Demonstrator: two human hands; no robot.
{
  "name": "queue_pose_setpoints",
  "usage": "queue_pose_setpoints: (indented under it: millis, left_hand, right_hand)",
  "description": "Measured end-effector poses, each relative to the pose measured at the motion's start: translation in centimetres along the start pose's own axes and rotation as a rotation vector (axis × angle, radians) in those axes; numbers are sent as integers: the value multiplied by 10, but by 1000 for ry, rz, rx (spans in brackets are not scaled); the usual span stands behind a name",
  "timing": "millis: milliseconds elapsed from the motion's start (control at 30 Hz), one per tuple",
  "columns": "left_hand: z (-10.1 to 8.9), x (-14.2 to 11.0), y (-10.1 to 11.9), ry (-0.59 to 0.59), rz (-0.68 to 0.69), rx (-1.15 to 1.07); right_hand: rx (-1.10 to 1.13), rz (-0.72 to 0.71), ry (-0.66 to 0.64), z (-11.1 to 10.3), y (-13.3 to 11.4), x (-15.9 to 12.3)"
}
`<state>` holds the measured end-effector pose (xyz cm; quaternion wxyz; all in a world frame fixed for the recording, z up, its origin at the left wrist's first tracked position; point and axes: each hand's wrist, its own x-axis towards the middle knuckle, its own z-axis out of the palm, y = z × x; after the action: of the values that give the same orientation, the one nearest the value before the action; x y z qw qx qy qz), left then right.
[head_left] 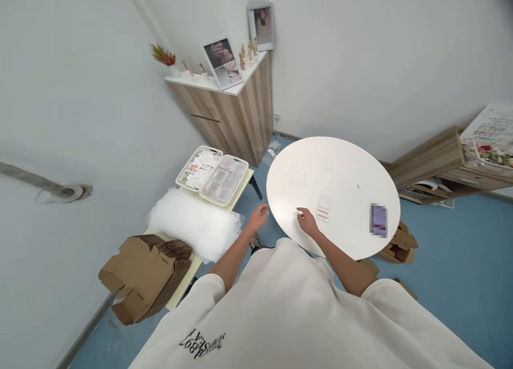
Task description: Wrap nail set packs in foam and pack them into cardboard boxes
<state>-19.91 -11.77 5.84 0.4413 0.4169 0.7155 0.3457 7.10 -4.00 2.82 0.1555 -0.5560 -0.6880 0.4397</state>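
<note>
My left hand [257, 218] hangs in the air just off the left edge of a round white table [296, 160]. Its fingers are loosely bent and apart, with nothing seen in them. Above the near left part of the tabletop is my right hand [308, 222], index finger stretched out, also holding nothing that I can see. Right beside it lies a small clear plastic case [324, 204], its lid folded back, with a few thin gold-brown strips in the lower half. A pixelated purple rectangular object [379, 220] rests at the table's right side.
On a side table at left stand an open plastic organizer box [225, 179] with white packets, a stack of translucent white sheets [196, 222] and flattened cardboard boxes [140, 275]. A wooden cabinet [252, 107] fills the corner. More cardboard [401, 246] lies under the round table.
</note>
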Motion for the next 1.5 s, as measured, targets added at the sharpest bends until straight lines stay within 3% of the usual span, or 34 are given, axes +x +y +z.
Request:
queue_pose_setpoints:
  millis: [200, 333, 467, 567, 667, 800, 1167, 1400, 1500]
  left_hand:
    - [-141, 13, -36, 249, 18, -129]
    - [-226, 33, -58, 370, 34, -93]
    - [-293, 70, -76, 462, 28, 41]
    - [-324, 101, -86, 460, -23, 146]
    - [-341, 127, -95, 450, -61, 282]
    - [-348, 145, -103, 374, -156, 426]
    - [-349, 151, -102, 345, -253, 440]
    - [-362, 146, -66, 518, 3, 298]
    - [-348, 148, -40, 482, 90, 97]
  right_hand:
    - [24, -186, -129, 86, -119, 49]
    - [33, -275, -192, 144, -201, 78]
    - [35, -302, -233, 188, -264, 99]
    - [31, -302, -253, 209, -295, 110]
    - [20, -288, -277, 222, -311, 117]
    - [16, -255, -283, 232, -316, 123]
    - [2, -231, -276, 237, -319, 130]
    - [77, -180, -234, 236, -319, 138]
    - [229, -122, -220, 227, -316, 145]
